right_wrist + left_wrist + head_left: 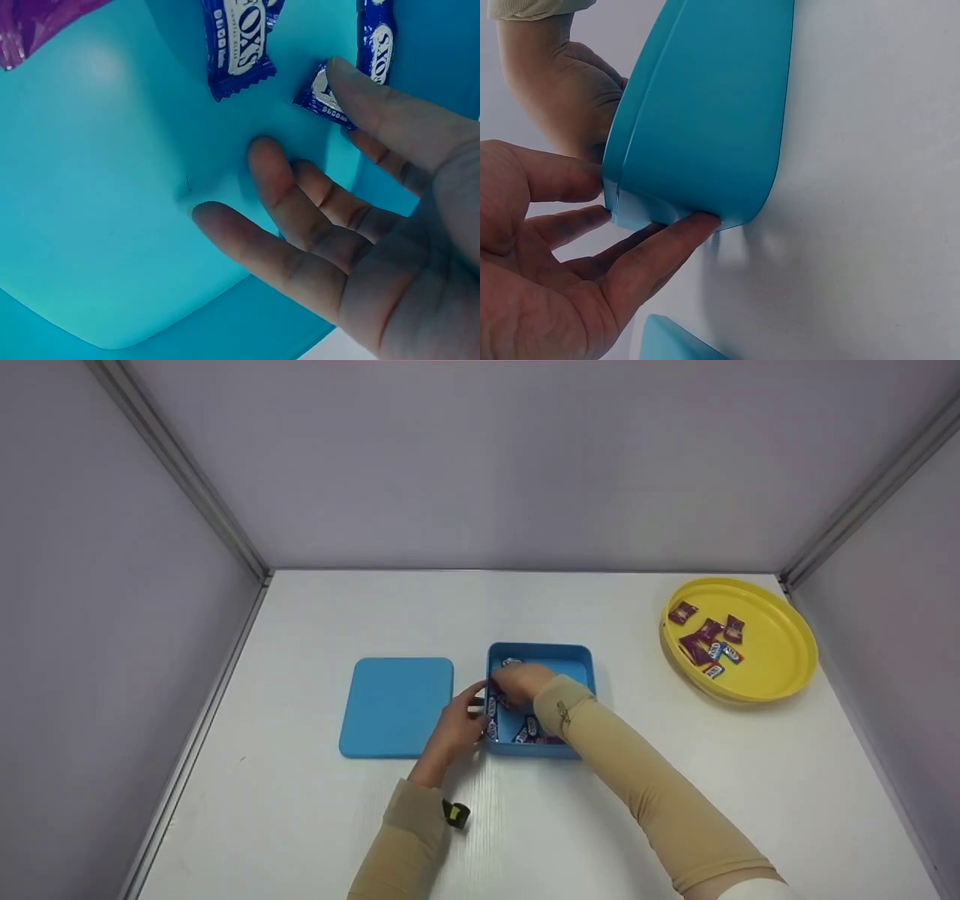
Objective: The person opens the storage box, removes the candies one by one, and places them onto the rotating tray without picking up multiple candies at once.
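Observation:
An open blue box [577, 660] sits mid-table with several blue and purple wrapped candies [525, 729] inside. My left hand [466, 714] braces the box's left wall from outside; in the left wrist view its straight fingers [667, 244] and thumb touch the box's corner [705, 112]. My right hand [511, 686] reaches into the box. In the right wrist view its fingers [300, 217] lie spread on the blue floor, and one fingertip presses a blue candy [319, 94]. Another blue candy [236, 45] and a purple wrapper [30, 22] lie nearby.
The flat blue lid [396, 706] lies just left of the box. A yellow round plate [780, 660] with several candies [709, 639] stands at the back right. Grey walls enclose the white table on three sides.

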